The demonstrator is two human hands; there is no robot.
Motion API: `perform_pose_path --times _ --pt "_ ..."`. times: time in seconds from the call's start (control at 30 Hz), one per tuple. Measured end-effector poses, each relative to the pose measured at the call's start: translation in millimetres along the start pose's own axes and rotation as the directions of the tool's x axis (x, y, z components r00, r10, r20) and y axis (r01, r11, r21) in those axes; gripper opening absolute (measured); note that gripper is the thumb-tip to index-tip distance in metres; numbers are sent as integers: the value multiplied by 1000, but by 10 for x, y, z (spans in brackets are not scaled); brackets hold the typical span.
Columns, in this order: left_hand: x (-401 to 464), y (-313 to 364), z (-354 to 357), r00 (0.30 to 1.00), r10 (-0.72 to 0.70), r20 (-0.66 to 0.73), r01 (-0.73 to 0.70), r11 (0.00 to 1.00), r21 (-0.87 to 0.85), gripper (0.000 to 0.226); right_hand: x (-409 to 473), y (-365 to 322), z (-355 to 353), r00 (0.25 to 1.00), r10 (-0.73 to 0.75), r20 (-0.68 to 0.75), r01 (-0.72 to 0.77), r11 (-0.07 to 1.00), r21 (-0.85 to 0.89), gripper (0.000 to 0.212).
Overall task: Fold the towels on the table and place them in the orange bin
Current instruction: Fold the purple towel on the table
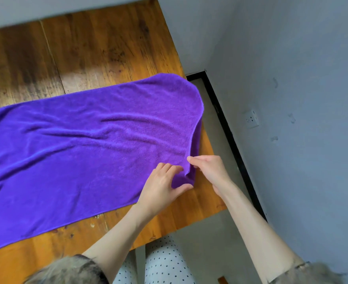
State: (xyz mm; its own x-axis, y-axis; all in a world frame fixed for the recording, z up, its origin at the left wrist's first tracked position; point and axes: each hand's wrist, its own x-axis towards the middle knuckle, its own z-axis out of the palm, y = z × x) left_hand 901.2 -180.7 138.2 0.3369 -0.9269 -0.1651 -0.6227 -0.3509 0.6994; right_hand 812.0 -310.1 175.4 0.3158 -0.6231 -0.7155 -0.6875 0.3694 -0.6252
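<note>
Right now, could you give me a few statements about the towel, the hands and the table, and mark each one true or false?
1. The purple towel lies spread out along the wooden table. True.
2. The towel is already folded into a small square. False: it lies open at full length, with only its right end lifted.
3. Both the left hand and the right hand are at the towel's near right corner. True.
4. The orange bin stands on the table beside the towel. False: no bin shows in this view.
5. The right hand rests flat on bare wood, away from the towel. False: its fingers pinch the towel's edge.
</note>
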Motion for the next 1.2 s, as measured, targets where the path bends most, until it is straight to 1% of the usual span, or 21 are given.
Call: perform_pose_path --times 0.1,0.17,0.2,0.23,0.3,0.37,0.4,0.47,0.53,0.6,0.67,0.73,0.77,0.83,0.87,0.93,1.03,1.13,1.2 --pt "40 91 28 988 -130 -82 126 991 -53 38 50 -33 44 1000 23 14 -23 1000 -10 41" --pt "74 85 34 976 -180 -125 172 983 -70 29 96 -46 38 998 18 56 -14 998 -57 35" --pt "86 61 23 969 -212 -125 200 975 -102 26 119 -76 29 998 13 60 -8 997 -79 31" --pt "93 33 2 964 -243 -109 226 963 -146 25 156 -119 16 1000 2 30 1 995 -100 31" --pt "85 -26 -73 958 -275 -83 250 941 -227 25 320 -207 -19 990 -38 -134 21 991 -130 38" --pt "73 -79 -188 952 -294 -85 262 926 -272 28 555 -362 -56 949 -72 -308 28 989 -145 41" --pt "73 -112 -246 949 -302 -90 266 921 -284 30 672 -462 -67 933 -90 -348 32 985 -167 40" --pt "91 -193 -352 944 -315 -100 275 915 -294 31 890 -671 -75 934 -120 -337 46 975 -218 38" --pt "104 -287 -436 943 -312 -117 269 920 -285 32 1059 -866 -60 947 -129 -295 58 969 -239 42" --pt "99 -371 -499 942 -310 -131 264 922 -283 40 1228 -1027 -27 951 -98 -295 43 981 -189 46" --pt "78 -427 -540 940 -309 -146 258 922 -290 45 1367 -1161 9 951 -9 -308 -5 999 -46 38" --pt "34 -476 -575 938 -303 -168 245 923 -296 44 1457 -1254 49 952 78 -295 -53 994 91 29" --pt "2 -506 -600 936 -302 -181 241 924 -297 43 1489 -1282 78 952 107 -286 -74 989 125 25" --pt "-70 -555 -657 926 -311 -212 240 922 -304 37 1548 -1304 127 949 120 -292 -81 986 144 16" --pt "-112 -575 -690 918 -324 -228 246 918 -310 35 1549 -1319 164 947 99 -306 -59 989 136 12" --pt "-203 -617 -769 899 -352 -261 260 907 -330 37 1511 -1366 275 944 3 -331 37 992 117 9" --pt "-344 -665 -914 863 -396 -313 271 886 -376 39 1337 -1455 514 930 -182 -320 206 978 43 18" --pt "-533 -715 -1105 848 -389 -361 257 896 -363 35 1035 -1571 826 894 -380 -240 363 925 -113 20" --pt "-694 -766 -1276 834 -378 -402 244 906 -345 30 779 -1676 1085 869 -469 -159 444 880 -170 19"
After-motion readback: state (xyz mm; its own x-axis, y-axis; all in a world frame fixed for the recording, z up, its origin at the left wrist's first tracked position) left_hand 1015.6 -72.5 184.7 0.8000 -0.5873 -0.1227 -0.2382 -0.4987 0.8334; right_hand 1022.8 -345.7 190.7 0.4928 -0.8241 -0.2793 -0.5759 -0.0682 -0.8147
